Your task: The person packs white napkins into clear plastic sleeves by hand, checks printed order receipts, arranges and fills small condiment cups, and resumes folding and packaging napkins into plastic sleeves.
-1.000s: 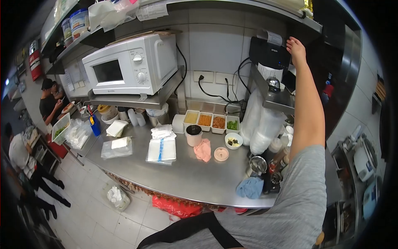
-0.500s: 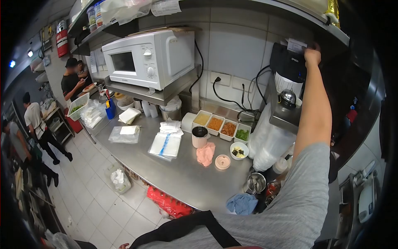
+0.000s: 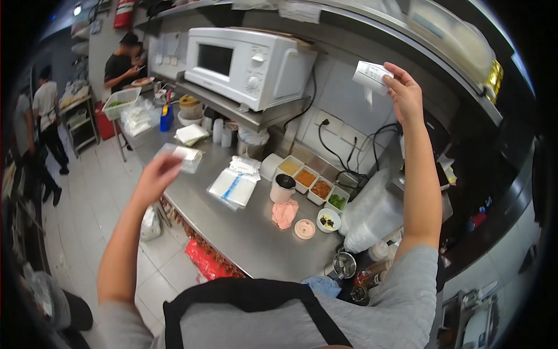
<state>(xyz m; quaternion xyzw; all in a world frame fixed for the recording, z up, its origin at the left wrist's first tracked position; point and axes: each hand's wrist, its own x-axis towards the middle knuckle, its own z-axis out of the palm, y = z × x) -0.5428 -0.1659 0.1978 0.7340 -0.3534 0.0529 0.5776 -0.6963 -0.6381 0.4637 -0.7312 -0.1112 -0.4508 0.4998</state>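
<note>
My right hand (image 3: 405,96) is raised at the upper right. A curled white printed receipt (image 3: 372,78) is pinched between its thumb and fingers. My left hand (image 3: 160,175) hangs in the air at the left, above the counter's front edge. Motion smears its fingers, and nothing can be made out in it. Close behind it lies a clear plastic packet (image 3: 190,165). Further right is a stack of white paper sheets with a blue stripe (image 3: 232,189), with slips of paper (image 3: 244,167) on top.
A white microwave (image 3: 250,67) stands on a wall shelf. On the steel counter (image 3: 232,232) are a pink cup (image 3: 282,187), a pink cloth (image 3: 285,214), a pink lid (image 3: 304,229), topping containers (image 3: 321,189) and a small bowl (image 3: 329,220). Several people stand at the far left.
My right hand has left the black printer and moved left with the receipt. My left hand has come up into view over the counter edge. The camera view has turned.
</note>
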